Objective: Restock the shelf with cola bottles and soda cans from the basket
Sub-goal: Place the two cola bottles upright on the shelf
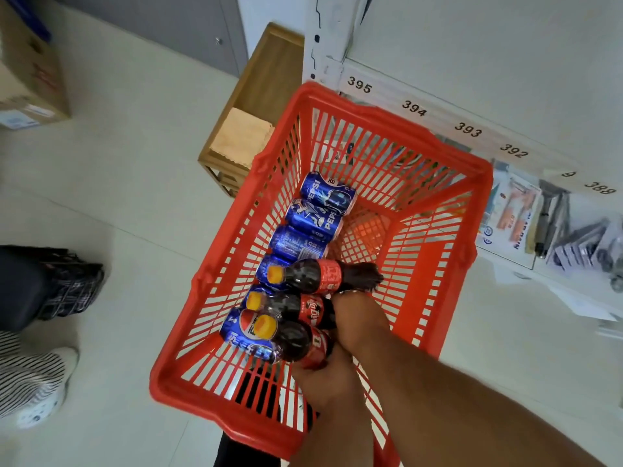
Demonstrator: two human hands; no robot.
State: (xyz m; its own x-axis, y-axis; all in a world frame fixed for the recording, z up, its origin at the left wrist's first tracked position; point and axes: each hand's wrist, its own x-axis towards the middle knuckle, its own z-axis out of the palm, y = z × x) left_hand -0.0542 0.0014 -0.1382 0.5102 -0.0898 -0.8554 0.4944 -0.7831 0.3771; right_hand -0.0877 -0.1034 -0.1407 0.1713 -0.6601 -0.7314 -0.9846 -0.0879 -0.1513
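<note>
Pale tiled floor, numbered white shelf (472, 129) at 2 o'clock.

Left hand (323, 379) grips nearest cola bottle (293, 342) round base. Right hand (357, 318) reaches for middle bottle (290, 306); grip unclear, fingers hidden. Third bottle (323, 276) just beyond, at 12 o'clock. All lie atop blue cans (323, 210) in red basket (397, 119).

Advice: lift by bottle body, straight up, clear of rim.
</note>
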